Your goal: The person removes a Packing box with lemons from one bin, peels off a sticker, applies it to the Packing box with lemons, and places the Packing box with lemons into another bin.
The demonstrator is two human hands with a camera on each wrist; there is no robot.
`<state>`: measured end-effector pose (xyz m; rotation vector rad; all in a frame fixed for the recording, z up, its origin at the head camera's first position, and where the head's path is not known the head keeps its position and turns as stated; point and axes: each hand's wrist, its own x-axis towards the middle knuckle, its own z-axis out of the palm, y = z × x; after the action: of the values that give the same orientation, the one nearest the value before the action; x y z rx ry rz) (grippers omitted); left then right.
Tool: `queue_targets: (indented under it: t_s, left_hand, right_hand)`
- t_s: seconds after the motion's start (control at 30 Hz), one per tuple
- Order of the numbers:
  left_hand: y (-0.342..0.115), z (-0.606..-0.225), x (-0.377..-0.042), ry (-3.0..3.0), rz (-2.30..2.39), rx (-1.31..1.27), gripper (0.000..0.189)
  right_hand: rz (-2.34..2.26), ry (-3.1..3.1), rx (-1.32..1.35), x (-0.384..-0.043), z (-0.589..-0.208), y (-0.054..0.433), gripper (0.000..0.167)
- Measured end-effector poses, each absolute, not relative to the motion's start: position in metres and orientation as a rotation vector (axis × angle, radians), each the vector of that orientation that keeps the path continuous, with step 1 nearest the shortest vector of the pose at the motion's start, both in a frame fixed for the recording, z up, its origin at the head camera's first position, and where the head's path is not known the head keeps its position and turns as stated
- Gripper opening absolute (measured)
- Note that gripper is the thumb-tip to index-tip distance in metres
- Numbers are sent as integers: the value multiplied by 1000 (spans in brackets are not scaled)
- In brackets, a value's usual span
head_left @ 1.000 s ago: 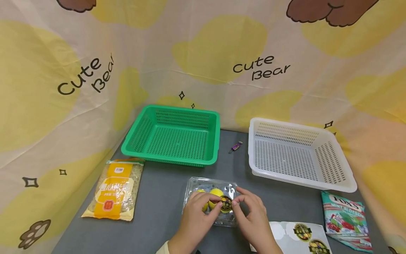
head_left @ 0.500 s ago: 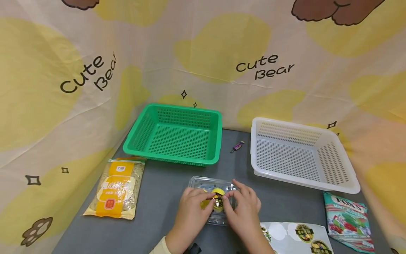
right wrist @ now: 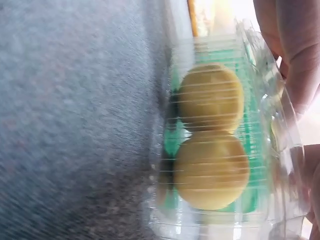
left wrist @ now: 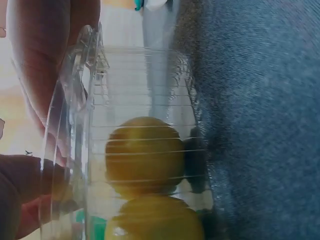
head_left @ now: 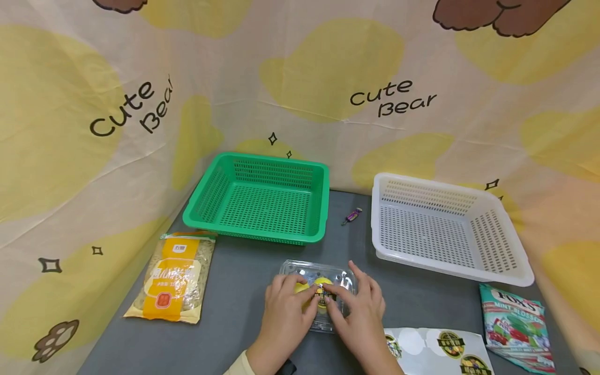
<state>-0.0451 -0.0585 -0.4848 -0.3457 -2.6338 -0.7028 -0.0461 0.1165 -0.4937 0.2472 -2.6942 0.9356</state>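
Note:
A clear plastic clamshell box (head_left: 307, 268) lies on the grey table at front centre, its lid down. Two round yellow fruits (left wrist: 145, 155) show through its side wall in both wrist views. A round black-and-gold sticker (head_left: 322, 299) lies on the lid, over one fruit as seen from the head. My left hand (head_left: 286, 312) has its index fingertip at the sticker's left edge, thumb apart below. From the other side my right hand (head_left: 360, 312) touches the sticker with index finger and thumb, which stand apart. The fingers partly cover the lid.
A sheet of similar stickers (head_left: 426, 351) lies right of the box, beside a teal candy bag (head_left: 515, 328). Behind are a green basket (head_left: 255, 234), a white basket (head_left: 428, 263) and a purple wrapped candy (head_left: 352, 215). A grain bag (head_left: 171, 278) lies left.
Both hands have moved slightly left with the sticker, from the lid's right part to over a fruit. The thumbs and index fingers, earlier pinching its edges, have spread and now press on it.

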Motion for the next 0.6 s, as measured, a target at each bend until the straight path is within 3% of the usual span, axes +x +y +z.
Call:
queue_targets:
  t_s: [0.17,0.6]
  left_hand:
    - [-61,-490,-46,-2628,-760,-266,28]
    - [-79,-498,-51,-2711,-1086,-18,75]
  right_hand:
    - [905,-2712,266,-44,-496,119,28]
    - [904,-2789,210,-45,-494,126,36]
